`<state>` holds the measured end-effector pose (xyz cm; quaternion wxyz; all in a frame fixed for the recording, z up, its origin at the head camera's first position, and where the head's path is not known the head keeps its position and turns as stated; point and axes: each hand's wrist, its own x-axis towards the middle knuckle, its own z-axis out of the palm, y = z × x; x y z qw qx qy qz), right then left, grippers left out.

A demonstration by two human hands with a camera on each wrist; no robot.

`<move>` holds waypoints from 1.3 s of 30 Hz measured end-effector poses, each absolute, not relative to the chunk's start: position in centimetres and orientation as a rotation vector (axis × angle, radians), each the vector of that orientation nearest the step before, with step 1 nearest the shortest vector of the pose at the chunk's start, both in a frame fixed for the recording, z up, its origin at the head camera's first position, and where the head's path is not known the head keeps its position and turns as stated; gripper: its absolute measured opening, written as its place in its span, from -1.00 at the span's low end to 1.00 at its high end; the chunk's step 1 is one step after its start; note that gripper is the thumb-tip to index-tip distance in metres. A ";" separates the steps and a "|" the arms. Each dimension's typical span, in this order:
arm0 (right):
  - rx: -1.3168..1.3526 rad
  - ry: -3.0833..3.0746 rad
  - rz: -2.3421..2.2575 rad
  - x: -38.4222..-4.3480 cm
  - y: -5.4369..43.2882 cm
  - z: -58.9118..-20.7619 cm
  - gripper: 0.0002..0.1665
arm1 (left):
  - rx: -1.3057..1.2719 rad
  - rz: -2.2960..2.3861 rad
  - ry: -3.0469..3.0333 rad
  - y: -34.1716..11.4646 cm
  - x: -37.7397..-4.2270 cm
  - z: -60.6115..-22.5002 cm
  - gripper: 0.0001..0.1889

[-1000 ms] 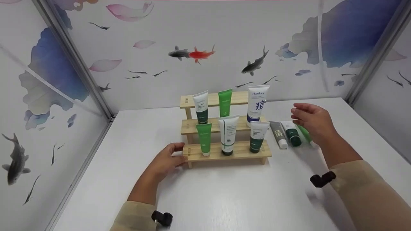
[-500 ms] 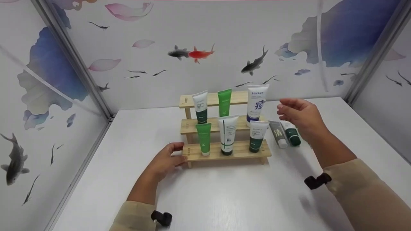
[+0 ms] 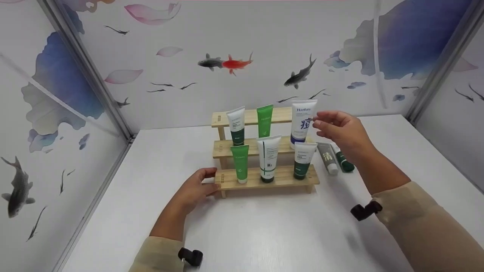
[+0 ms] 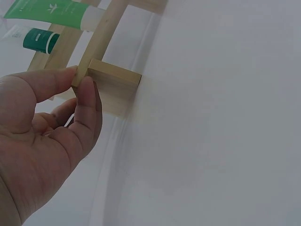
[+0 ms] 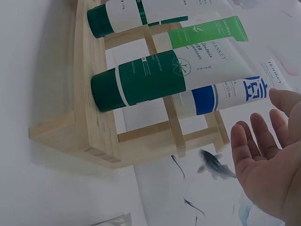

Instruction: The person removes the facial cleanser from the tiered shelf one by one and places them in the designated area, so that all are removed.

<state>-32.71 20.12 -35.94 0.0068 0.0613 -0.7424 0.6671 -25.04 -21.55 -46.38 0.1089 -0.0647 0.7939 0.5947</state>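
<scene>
A three-tier wooden rack (image 3: 280, 183) stands on the white table with tubes upright on its lower two tiers. My left hand (image 3: 196, 187) pinches the left end of the bottom shelf between thumb and fingers, plainly seen in the left wrist view. My right hand (image 3: 342, 132) is beside a white and blue tube (image 3: 302, 122) on the middle tier. Its fingers are loosely bent and hold nothing; whether the thumb touches the tube I cannot tell. Also on the middle tier are a white and dark green tube (image 3: 237, 126) and a green tube (image 3: 264, 121).
On the bottom tier stand a green tube (image 3: 241, 164), a white tube with a dark cap (image 3: 268, 158) and another white and green tube (image 3: 303, 160). A grey tube (image 3: 327, 158) and a dark green-capped tube (image 3: 346, 163), partly hidden, lie on the table to the right.
My right hand has moved left, from above the lying tubes to beside the white and blue tube. The left hand and the rack have stayed put.
</scene>
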 end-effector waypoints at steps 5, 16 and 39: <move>0.213 -2.310 2.112 -32.9 19.4 -35.5 -0.41 | -0.204 1.747 2.331 -21.6 -25.0 -46.3 -0.36; 0.211 -2.306 2.104 -33.2 18.3 -34.0 -0.38 | -0.195 1.746 2.329 -21.7 -25.0 -46.3 -0.37; 0.209 -2.335 2.044 -33.6 18.7 -34.4 -0.39 | -0.213 1.751 2.327 -21.6 -25.1 -46.5 -0.36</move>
